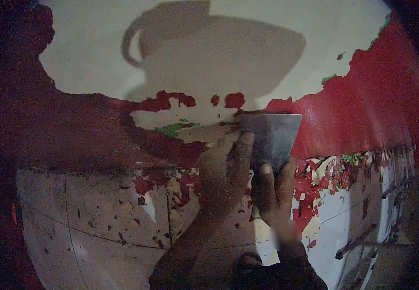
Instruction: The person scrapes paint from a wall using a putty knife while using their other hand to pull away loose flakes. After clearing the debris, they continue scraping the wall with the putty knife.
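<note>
A wide, flat metal scraper blade [276,137] lies against the wall, its straight edge upward at the border between red paint and the bared pale surface. My left hand [224,169] grips the blade's left side, its fingers partly in shadow. From below, my right hand [273,191] holds the scraper with fingers pressed against the lower blade. My hands cover whatever handle there is. Around the blade the red paint [364,106] has ragged edges, and a green patch [170,129] shows to the left.
Paint flakes [315,176] are strewn along the foot of the wall and over the tiled floor [98,232]. A dark rod-like thing [356,244] stands at the lower right. A large shadow falls on the pale wall [88,53].
</note>
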`<state>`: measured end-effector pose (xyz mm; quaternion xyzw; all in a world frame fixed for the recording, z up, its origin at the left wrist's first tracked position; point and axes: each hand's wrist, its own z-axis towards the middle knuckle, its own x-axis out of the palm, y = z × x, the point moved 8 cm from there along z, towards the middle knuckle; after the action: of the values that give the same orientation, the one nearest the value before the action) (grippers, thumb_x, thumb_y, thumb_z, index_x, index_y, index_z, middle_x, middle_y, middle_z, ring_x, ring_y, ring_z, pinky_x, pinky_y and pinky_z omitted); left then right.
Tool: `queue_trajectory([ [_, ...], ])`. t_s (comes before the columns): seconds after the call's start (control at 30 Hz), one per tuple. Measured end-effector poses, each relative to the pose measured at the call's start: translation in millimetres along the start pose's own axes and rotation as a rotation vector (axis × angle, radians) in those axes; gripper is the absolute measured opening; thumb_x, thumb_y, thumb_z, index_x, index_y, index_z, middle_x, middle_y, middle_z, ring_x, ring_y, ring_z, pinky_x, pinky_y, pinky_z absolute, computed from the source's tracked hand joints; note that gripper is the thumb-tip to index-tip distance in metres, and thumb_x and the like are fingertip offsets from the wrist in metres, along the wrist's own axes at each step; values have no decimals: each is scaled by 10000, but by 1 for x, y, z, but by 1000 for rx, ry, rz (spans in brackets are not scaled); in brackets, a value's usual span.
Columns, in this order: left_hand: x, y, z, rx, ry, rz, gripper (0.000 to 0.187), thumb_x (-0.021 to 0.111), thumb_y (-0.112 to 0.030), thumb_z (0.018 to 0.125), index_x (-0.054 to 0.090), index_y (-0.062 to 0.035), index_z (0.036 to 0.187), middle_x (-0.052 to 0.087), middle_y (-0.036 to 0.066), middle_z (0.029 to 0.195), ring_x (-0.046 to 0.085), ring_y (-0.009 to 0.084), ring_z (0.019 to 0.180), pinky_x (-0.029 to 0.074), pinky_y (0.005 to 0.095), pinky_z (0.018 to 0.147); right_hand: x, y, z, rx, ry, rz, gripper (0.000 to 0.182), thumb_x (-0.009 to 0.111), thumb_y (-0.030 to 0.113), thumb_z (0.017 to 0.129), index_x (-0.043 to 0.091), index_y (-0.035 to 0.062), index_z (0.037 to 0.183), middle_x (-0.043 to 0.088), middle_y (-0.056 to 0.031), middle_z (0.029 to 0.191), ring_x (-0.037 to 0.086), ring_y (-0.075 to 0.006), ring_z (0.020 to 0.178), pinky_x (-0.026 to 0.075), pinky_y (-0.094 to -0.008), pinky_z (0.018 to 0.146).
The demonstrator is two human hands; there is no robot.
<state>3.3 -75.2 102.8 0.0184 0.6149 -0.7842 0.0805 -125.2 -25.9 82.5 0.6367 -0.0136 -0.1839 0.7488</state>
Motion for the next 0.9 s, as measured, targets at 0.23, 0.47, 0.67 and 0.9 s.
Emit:
queue_trajectory([
  [0.23, 2, -5, 7, 92, -31, -75, 300, 543, -280, 905, 611, 11, 879, 587, 105, 640, 588, 173, 596, 442, 311, 538, -4, 1, -1, 1, -28, -10, 277, 429, 240, 969, 364, 38, 1147, 495, -23, 840, 461, -57, 633, 390, -207, 524],
  [0.47, 6, 4, 1, 99, 22, 32, 207, 629, -201, 855, 617, 0, 902, 619, 87, 742, 586, 179, 678, 454, 311, 578, -12, -1, 9, -209, -42, -14, 323, 438, 192, 960, 350, 21, 1219, 485, -54, 979, 464, -106, 817, 415, -240, 669],
  [0.67, -31, -5, -19, 708, -243, 441, 301, 717, -129, 779, 601, 4, 1023, 604, 147, 995, 578, 220, 910, 501, 329, 696, -54, 24, 37, -245, -2, -507, 269, 557, 177, 911, 455, 33, 1113, 604, -173, 940, 612, -262, 830, 470, -391, 736],
  [0.9, -23, 114, -70, 851, -253, 1248, 471, 678, -185, 820, 489, 51, 1181, 538, 168, 1122, 568, 249, 972, 507, 320, 789, -40, 75, 45, -529, 240, -1129, 162, 537, 159, 913, 541, 50, 1034, 620, -169, 929, 614, -348, 747, 485, -415, 643],
])
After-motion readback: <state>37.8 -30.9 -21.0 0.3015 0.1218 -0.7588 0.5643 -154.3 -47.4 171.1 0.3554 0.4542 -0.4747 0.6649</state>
